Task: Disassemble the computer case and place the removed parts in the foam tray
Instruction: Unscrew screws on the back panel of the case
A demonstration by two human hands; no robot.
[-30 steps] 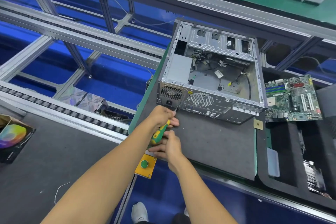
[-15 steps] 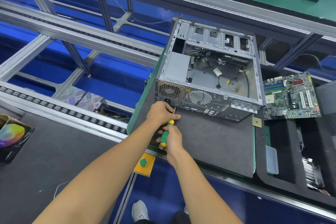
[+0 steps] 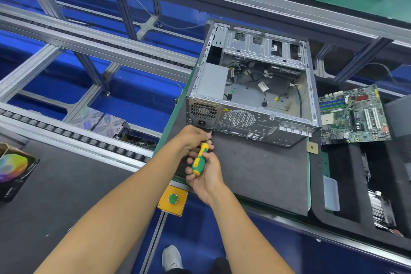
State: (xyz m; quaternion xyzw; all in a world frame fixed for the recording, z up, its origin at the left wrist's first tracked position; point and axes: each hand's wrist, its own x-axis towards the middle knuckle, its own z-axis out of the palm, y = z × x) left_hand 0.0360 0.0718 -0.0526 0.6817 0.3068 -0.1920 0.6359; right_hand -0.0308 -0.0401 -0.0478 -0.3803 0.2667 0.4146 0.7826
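The computer case [image 3: 253, 87] lies open on the mat [image 3: 262, 176]. Right of the case, the motherboard [image 3: 353, 115] rests on the foam tray [image 3: 347, 184]. Before the case's near left corner, both hands meet around a screwdriver [image 3: 199, 160].

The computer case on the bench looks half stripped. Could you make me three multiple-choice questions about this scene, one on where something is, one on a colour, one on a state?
1. Where does the motherboard lie?
A. inside the case
B. right of the case
C. on the floor

2. What colours is the screwdriver handle?
A. red and black
B. all blue
C. green and yellow

3. What state is the computer case in?
A. side open, cables showing
B. fully closed
C. upside down

Answers:
1 B, the board rests outside, past the case's right wall.
2 C, a green grip with yellow bands shows between the left hand and right hand.
3 A, loose cables and bare metal floor are visible inside.
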